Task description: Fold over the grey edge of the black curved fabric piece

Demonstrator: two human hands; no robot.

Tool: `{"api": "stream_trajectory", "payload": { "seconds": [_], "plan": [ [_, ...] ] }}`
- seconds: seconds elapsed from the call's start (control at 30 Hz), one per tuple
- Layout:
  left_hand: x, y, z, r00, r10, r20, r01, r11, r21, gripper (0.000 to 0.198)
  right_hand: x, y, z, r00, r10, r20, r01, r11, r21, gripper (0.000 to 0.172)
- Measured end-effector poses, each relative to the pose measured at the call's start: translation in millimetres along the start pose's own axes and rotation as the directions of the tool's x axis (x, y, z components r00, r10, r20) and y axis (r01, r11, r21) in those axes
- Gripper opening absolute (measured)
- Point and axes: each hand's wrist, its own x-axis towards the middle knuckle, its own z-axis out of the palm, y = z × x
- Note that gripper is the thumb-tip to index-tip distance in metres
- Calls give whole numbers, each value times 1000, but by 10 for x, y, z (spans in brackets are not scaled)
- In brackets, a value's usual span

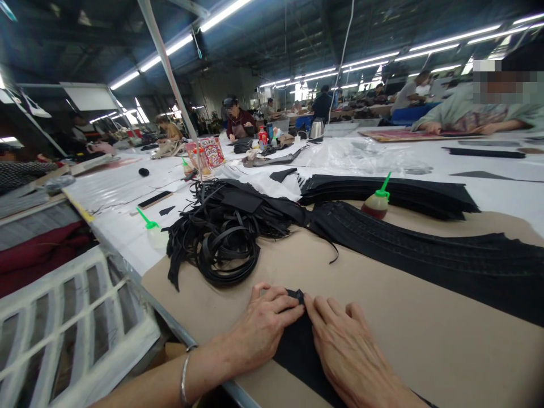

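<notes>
A flat black strip of leather-like material lies on the tan board, running down toward the front table edge. My left hand has its fingers closed on the far end of the strip, where a small part looks folded up. Against the right side of that same end, my right hand presses with fingers held together, its palm over the strip's edge. The fingertips of both hands nearly meet there. What lies under the right palm is hidden.
Coiled black straps and stacked black panels lie beyond my hands. Green-tipped squeeze bottles stand at right and left. A white slatted rack sits left of the table edge. Several people work farther back.
</notes>
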Motion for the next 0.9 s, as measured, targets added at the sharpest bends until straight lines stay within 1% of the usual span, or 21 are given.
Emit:
{"api": "stream_trajectory", "payload": {
  "seconds": [0.13,0.27,0.4,0.6,0.7,0.9],
  "plan": [
    [-16,3,-4,1000,-3,-13,3,1000,-7,38,-16,16,67,1000,23,-17,-22,998,51,50],
    [-29,-1,-2,1000,3,-12,-3,1000,-5,37,-52,41,124,999,-16,-29,18,996,89,55],
    [-41,-5,1,1000,17,-13,-17,1000,24,36,-52,37,138,999,-34,-27,36,997,69,57],
    [-43,2,4,999,32,-1,-32,997,66,36,69,-16,26,1000,8,-19,-7,999,31,46],
    [-47,11,6,1000,29,5,-29,996,85,37,102,-59,-41,1000,31,4,-31,999,36,47],
    [-61,10,20,999,45,5,-45,992,119,39,126,-152,-158,992,121,29,-122,992,34,50]
  ]
}}
